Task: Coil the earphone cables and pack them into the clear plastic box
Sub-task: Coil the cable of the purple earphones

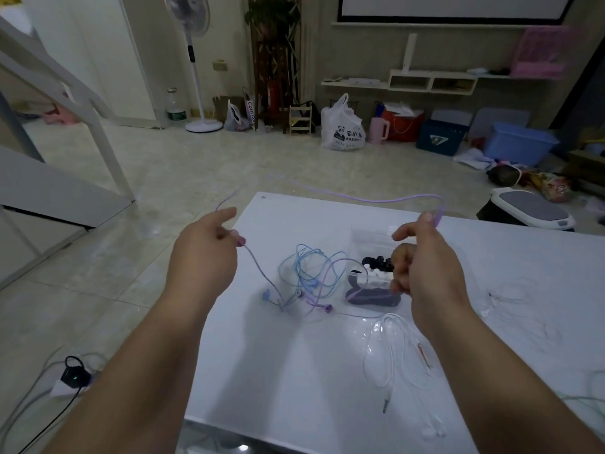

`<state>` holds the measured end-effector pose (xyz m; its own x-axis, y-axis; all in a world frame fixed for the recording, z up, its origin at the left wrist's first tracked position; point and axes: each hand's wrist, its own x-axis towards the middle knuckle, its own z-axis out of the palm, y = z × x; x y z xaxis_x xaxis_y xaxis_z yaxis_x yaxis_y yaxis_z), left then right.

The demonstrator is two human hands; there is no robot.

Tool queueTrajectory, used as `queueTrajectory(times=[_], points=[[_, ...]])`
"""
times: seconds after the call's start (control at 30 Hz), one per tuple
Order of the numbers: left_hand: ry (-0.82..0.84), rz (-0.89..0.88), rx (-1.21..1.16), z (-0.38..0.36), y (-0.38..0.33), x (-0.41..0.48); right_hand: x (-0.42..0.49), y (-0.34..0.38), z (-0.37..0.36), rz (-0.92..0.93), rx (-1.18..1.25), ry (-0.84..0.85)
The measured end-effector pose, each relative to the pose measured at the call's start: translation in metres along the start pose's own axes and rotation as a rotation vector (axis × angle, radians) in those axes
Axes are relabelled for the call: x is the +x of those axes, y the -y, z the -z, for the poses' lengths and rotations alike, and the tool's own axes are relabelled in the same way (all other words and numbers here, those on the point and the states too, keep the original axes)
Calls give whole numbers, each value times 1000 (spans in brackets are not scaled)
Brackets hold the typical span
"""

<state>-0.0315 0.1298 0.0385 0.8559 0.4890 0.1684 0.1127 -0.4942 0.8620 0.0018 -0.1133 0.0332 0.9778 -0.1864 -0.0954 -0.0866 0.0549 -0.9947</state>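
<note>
Your left grip (204, 253) pinches the purple earphone cable (376, 200) between thumb and fingers, index finger extended. Your right grip (422, 260) holds the same cable, which loops over the thumb tip while the other fingers curl. The cable arcs in the air between both grips, above the far edge of the desk (294, 371). The clear plastic box (371, 235) stands on the desk just beyond the right grip, partly hidden by it. A blue and purple earphone tangle (306, 276) lies between the grips; white earphones (389, 348) lie nearer you.
</note>
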Motion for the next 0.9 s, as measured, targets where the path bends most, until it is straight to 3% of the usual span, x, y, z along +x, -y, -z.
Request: queueTrajectory(times=[0.1,0.23,0.37,0.53,0.77,0.9], points=[[71,20,-387,-5,-12,-5,0,-4,-5,-65,-57,125],[229,23,-696,-11,-28,-14,-11,-7,-17,-117,-45,257],[314,2,-800,-19,-32,-19,-31,-14,-36,-131,-97,448],[188,-10,-782,-14,-29,-14,-42,-16,-39,-284,-163,711],[211,69,-892,-11,-29,-13,-34,-20,-42,-289,-34,403],[261,75,-908,-17,-31,-17,-42,-21,-46,-330,-5,493]])
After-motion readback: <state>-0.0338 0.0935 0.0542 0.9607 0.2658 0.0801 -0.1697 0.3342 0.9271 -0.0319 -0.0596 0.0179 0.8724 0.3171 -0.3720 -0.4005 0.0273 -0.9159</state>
